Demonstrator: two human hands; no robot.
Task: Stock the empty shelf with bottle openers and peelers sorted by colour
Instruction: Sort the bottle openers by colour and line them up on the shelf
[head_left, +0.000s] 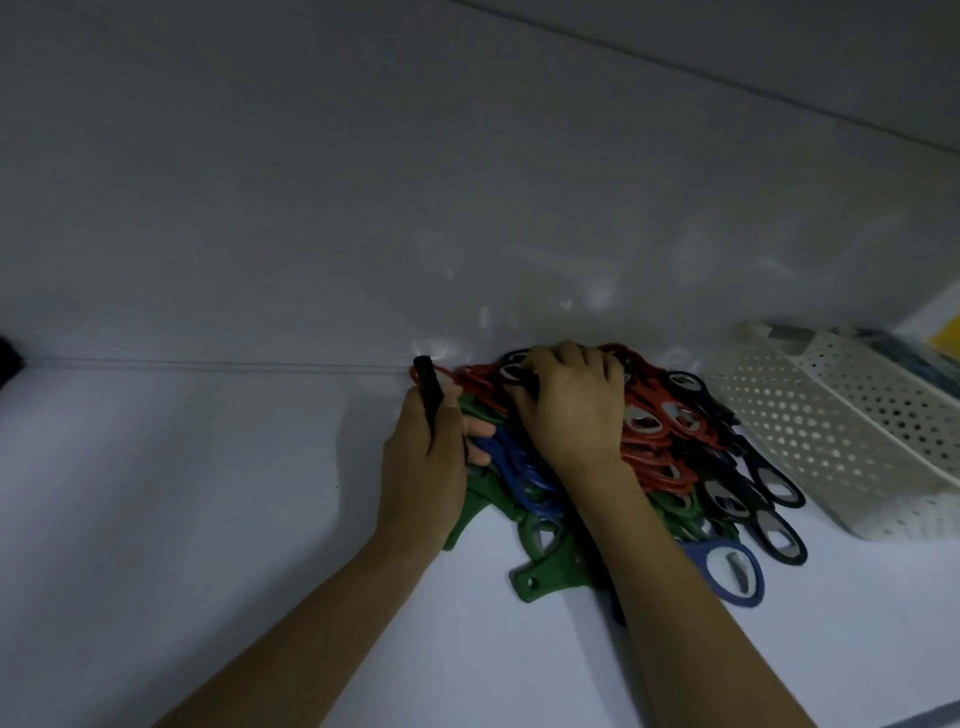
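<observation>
- White shelf (208, 519): mixed pile (649, 467) heaped against rear edge, unsorted.
- Left hand (426, 462) closed around black tool (428, 395), separating it.
- Right hand (566, 405) curled onto black opener (514, 364), likely same colour group.

We can read no text, label, brand or number anywhere around our hands here.

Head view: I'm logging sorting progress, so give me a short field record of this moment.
surface: white shelf
pile: mixed heap of red, green, blue and black plastic bottle openers and peelers, unsorted
left hand: closed round a black handled tool at the pile's left edge
right hand: palm down on top of the pile
container: white perforated plastic basket, right of the pile
</observation>
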